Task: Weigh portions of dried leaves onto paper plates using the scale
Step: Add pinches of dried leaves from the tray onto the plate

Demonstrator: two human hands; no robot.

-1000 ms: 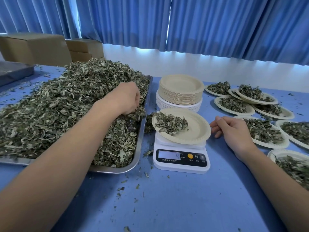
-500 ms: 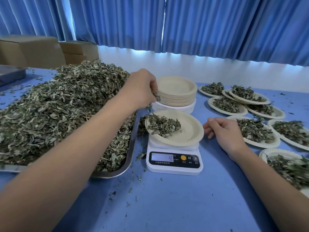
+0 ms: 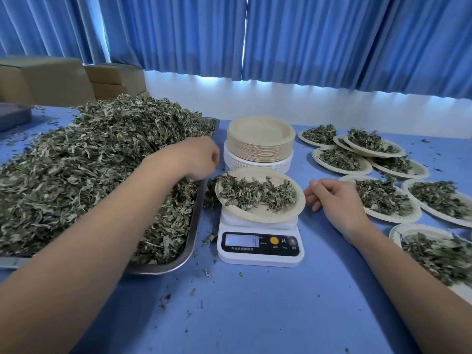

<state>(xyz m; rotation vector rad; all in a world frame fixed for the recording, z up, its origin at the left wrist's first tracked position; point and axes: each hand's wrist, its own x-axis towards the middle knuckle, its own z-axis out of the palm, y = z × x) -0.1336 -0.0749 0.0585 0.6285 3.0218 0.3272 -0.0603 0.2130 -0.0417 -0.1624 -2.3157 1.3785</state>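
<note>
Leaf-filled round beige paper plate (image 3: 268, 217) is sat on the white digital scale (image 3: 260, 260); left hand (image 3: 200, 159) is hovered just left, blurred, grip can't be told; right hand (image 3: 335, 200) is rested just right, loosely curled, empty.

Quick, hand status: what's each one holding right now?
Left hand: fingers curled, blurred; contents cannot be told.
Right hand: loosely curled, holding nothing.
</note>
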